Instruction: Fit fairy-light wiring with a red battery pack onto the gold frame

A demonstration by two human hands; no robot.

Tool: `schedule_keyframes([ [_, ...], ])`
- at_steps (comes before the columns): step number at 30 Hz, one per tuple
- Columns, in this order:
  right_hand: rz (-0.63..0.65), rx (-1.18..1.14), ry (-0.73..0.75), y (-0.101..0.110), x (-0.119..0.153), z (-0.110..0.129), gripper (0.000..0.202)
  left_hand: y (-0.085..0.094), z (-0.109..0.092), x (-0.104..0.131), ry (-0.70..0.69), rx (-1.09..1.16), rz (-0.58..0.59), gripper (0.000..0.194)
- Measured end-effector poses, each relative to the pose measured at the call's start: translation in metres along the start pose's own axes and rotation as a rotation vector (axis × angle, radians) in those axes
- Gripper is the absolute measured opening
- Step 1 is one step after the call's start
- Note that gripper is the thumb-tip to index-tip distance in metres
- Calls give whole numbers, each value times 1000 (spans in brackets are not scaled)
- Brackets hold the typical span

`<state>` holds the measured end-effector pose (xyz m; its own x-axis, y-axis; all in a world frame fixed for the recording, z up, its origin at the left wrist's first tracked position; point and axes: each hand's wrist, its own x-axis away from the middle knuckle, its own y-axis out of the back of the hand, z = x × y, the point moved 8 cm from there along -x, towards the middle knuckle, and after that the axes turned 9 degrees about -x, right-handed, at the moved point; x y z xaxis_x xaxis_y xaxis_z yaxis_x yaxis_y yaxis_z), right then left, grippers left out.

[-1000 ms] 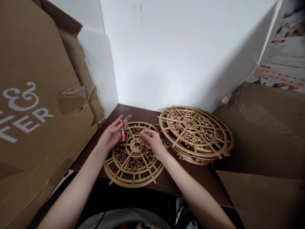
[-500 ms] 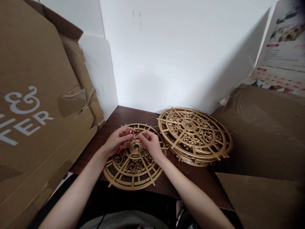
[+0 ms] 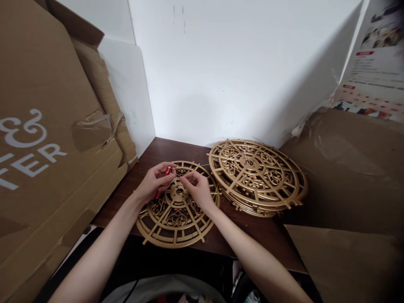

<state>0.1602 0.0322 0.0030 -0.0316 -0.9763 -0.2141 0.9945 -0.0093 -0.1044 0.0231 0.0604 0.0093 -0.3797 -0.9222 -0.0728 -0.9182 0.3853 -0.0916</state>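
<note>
A gold round openwork disc (image 3: 177, 219) with scroll patterns lies flat on the dark table. Over its upper left part is my left hand (image 3: 154, 182), fingers closed round a slim red tool (image 3: 168, 170) with a shiny end; its exact kind cannot be made out. My right hand (image 3: 198, 187) is over the disc's upper right, thumb and fingertips pinched together close to the left fingertips. Thin dark and yellow wires run about the disc's hub (image 3: 179, 191), between the two hands. What the right fingertips pinch looks like a thin wire, but it is too small to be sure.
A stack of similar gold discs (image 3: 257, 176) stands on the dark wooden table (image 3: 158, 147) to the right, with loose wires on top. Large cardboard boxes flank the table, one left (image 3: 47, 105) and one right (image 3: 356, 168). Behind is a white wall (image 3: 221, 75).
My fingertips have shifted slightly, and the red tool stands more upright and shows more in my left hand. The whole view has moved a little; the discs stay put.
</note>
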Motion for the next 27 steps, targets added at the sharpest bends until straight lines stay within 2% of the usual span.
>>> schedule_keyframes([
  [12,26,89,30,-2,2,3,21,2,-1,-1,-18,-27,-43,30],
  [19,80,4,-24,-6,2,-2,24,1,5,0,-7,-98,24,31],
  [27,78,10,-32,-5,2,-3,23,0,2,1,-7,-105,9,33],
])
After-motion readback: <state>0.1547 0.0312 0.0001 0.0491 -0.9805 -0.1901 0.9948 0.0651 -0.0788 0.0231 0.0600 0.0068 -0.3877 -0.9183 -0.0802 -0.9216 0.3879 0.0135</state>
